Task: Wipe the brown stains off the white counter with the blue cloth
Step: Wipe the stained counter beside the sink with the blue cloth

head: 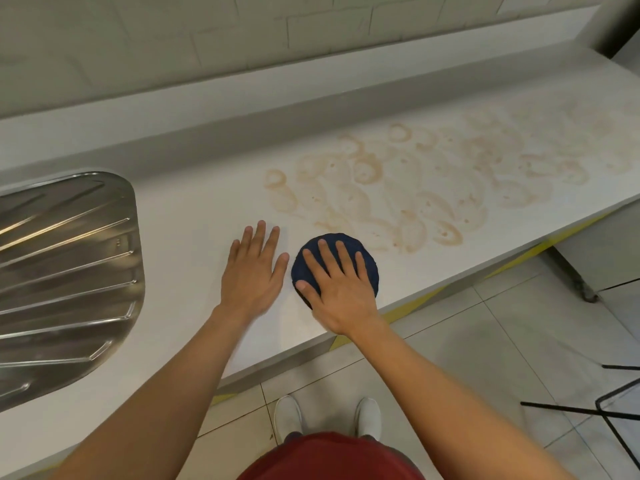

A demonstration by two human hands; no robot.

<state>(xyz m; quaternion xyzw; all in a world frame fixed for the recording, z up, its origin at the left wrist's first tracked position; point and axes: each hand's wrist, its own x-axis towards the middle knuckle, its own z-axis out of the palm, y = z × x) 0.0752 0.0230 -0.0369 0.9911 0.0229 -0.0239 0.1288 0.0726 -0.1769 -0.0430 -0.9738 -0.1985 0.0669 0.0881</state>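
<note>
On white counter (194,216): blue cloth (371,268) bunched round, no long axis; right hand (341,292) flat atop, left hand (251,275) flat beside.

We are pressing our right hand (337,289) flat on the blue cloth (363,252) beside the brown stains (415,181), while our left hand (254,270) is resting flat on the white counter (194,220).

Red garment (329,457), white shoes (288,418)
</note>
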